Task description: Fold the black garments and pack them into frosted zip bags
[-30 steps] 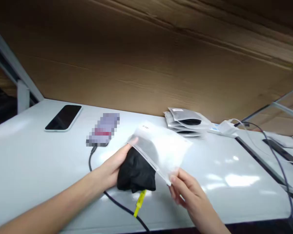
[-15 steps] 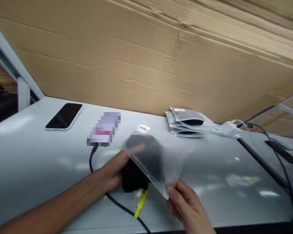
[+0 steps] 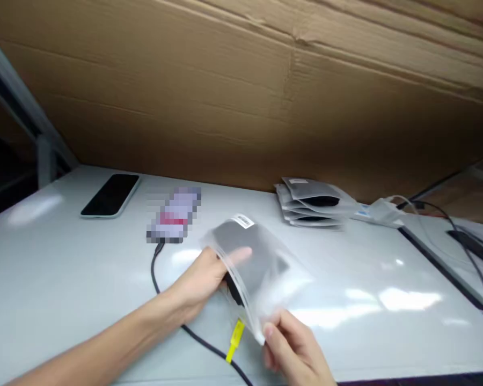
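Observation:
A frosted zip bag [image 3: 261, 252] with a barcode label lies tilted between my hands. Most of a dark, flat item [image 3: 235, 289], its kind unclear, is inside it, and the black edge shows at the bag's mouth. My left hand [image 3: 215, 268] reaches into that mouth, closed on the dark item, with a finger showing through the plastic; the rest of its fingers are hidden. At the near corner of the opening, my right hand [image 3: 292, 348] pinches the bag's edge. A black cable [image 3: 203, 339] with a yellow tag [image 3: 235, 340] runs beneath on the table.
A phone [image 3: 111, 195] lies at the left of the white table [image 3: 64, 279]. Nearer the middle is a pixelated device [image 3: 175, 214] plugged into the cable. Several filled frosted bags [image 3: 312, 201] are stacked against the cardboard wall [image 3: 225, 107]. A white charger [image 3: 386, 212] and cords lie at the right.
The dark item has gone deeper into the bag, with less of it showing at the mouth. My left hand has moved right, and my right hand has shifted slightly left and down.

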Available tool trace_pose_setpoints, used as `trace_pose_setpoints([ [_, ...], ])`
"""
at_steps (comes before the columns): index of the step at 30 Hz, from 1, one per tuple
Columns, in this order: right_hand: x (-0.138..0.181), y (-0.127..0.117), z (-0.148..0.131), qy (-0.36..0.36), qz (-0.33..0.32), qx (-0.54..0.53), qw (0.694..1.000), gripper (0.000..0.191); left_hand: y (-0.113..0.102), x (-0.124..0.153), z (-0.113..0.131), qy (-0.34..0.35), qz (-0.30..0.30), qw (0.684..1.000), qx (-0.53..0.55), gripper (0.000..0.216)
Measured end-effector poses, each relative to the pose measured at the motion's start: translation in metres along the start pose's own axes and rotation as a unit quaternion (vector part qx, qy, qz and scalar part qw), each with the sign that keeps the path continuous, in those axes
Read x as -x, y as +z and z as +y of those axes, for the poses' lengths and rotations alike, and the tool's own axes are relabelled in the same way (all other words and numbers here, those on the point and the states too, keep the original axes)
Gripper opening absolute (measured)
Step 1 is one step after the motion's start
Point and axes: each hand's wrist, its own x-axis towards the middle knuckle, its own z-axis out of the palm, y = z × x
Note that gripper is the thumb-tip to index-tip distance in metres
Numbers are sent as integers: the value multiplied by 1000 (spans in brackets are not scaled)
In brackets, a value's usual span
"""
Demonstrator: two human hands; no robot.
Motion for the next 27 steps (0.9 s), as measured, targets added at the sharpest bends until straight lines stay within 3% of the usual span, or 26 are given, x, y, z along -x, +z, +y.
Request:
trace_pose_setpoints([
  [4,0,6,0,3,-19,-6,1000,51,4,-3,-4,-36,-8,987,155,19],
  [6,-1,4,-1,-5,-13,-1,1000,48,4,-2,-8,-68,-38,977,199,27],
  [10,-7,-12,-7,-14,-22,7,1000,42,3,2,-12,-141,-77,960,230,39],
  [12,-11,-23,-11,-18,-53,11,998,40,4,1,-11,-156,-75,959,225,33],
  [17,-29,-44,-14,-15,-75,-8,997,37,19,-18,-3,-56,-53,966,247,19],
  [22,-41,-49,-8,15,-21,-73,997,30,37,-41,2,-15,-26,965,260,19],
  [27,-34,-67,-15,-39,33,-23,998,27,37,-53,0,-10,16,970,244,16],
])
